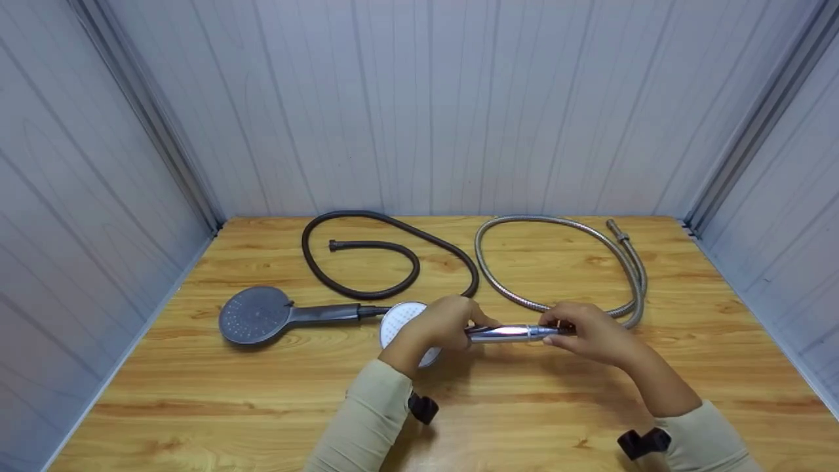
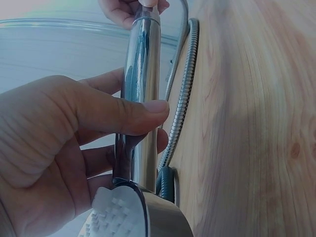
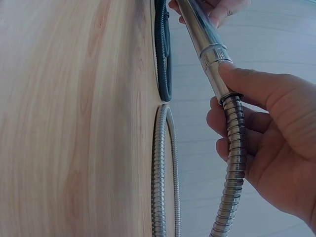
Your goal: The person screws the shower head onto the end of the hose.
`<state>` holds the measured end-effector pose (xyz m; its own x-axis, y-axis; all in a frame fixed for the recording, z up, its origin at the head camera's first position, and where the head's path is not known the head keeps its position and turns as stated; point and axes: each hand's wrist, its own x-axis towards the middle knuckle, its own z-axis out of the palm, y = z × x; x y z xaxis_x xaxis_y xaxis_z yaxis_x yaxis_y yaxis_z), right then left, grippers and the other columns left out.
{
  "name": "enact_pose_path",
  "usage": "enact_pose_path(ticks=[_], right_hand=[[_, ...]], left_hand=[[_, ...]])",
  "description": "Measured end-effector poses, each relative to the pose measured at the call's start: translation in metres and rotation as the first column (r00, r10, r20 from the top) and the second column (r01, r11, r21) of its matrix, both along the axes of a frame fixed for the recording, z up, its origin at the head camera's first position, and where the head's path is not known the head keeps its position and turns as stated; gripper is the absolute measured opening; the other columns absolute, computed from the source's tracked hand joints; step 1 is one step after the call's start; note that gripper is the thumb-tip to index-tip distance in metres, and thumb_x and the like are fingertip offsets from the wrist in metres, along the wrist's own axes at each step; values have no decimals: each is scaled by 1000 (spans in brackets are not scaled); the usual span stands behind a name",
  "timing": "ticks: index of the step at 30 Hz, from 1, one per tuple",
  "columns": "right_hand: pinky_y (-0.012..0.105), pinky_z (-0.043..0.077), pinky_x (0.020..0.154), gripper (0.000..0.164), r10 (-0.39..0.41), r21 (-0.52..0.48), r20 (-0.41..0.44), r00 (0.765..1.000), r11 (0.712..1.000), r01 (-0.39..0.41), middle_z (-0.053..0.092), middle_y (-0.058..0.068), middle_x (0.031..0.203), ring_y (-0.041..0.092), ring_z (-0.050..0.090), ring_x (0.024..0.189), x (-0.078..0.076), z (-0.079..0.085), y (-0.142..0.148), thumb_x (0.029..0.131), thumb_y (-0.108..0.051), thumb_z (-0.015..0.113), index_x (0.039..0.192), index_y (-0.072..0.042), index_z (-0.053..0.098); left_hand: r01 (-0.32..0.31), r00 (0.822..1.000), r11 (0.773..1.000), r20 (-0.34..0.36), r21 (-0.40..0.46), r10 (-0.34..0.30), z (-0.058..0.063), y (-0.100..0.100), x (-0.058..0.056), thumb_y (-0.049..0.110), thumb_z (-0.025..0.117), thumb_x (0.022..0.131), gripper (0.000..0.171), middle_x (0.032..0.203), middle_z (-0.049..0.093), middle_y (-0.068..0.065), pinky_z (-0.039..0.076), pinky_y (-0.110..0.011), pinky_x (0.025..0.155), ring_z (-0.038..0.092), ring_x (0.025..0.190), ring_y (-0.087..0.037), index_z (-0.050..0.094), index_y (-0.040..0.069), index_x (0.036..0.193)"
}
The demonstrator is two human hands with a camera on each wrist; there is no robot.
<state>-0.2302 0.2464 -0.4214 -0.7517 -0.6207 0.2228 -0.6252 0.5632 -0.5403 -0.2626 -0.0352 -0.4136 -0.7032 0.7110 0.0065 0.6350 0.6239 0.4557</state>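
Observation:
A chrome hand shower (image 1: 499, 334) with a white nozzle face (image 1: 398, 320) is held above the table. My left hand (image 1: 449, 321) grips its handle, thumb across the front and fingers behind, as the left wrist view shows. At the handle's end, my right hand (image 1: 593, 333) pinches the end nut (image 3: 216, 83) of the silver metal hose (image 3: 234, 148). Nut and handle meet end to end; how far they are threaded cannot be seen. From the nut the hose hangs down past my right palm.
To the left lies a dark grey hand shower (image 1: 255, 316), joined to a black hose (image 1: 367, 295) coiled at the back. The silver hose's loop (image 1: 488, 262) lies at the back right, its free end (image 1: 616, 229) near the rear edge. Panelled walls (image 1: 426, 111) enclose the wooden table (image 1: 196, 406).

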Motion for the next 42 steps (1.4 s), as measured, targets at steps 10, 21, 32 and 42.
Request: enact_pose_path(ticks=[10, 21, 32, 42], right_hand=[[25, 43, 58, 18, -18, 29, 26, 1000, 999, 17, 62, -8, 87, 6, 48, 69, 0, 2, 0, 94, -22, 65, 105, -10, 74], [30, 49, 63, 30, -36, 28, 16, 999, 999, 36, 61, -2, 93, 9, 53, 75, 1, 0, 0, 89, -17, 73, 115, -3, 68], [32, 52, 66, 26, -33, -2, -6, 999, 999, 33, 56, -2, 96, 13, 56, 80, 2, -1, -1, 82, -4, 77, 101, -12, 61], [27, 49, 63, 19, -37, 11, -26, 999, 999, 37, 60, -6, 91, 10, 55, 76, 2, -2, -1, 84, -8, 76, 99, -14, 67]], left_hand=[[-11, 1000, 1000, 8, 4, 11, 1, 0, 1, -9, 73, 69, 54, 102, 72, 10, 35, -21, 58, 47, 68, -10, 74, 23, 113], [-30, 999, 1000, 38, -1, 30, 0, 1, 1, -12, 72, 67, 61, 106, 71, 8, 35, -22, 57, 45, 68, -10, 72, 24, 118], [-32, 998, 999, 51, 3, 32, 0, 1, 1, -12, 72, 68, 62, 105, 71, 8, 36, -23, 59, 47, 71, -10, 72, 24, 118], [-26, 999, 1000, 37, 1, 26, 1, 0, 1, -11, 73, 69, 59, 103, 71, 9, 36, -22, 60, 47, 70, -10, 72, 23, 117]])
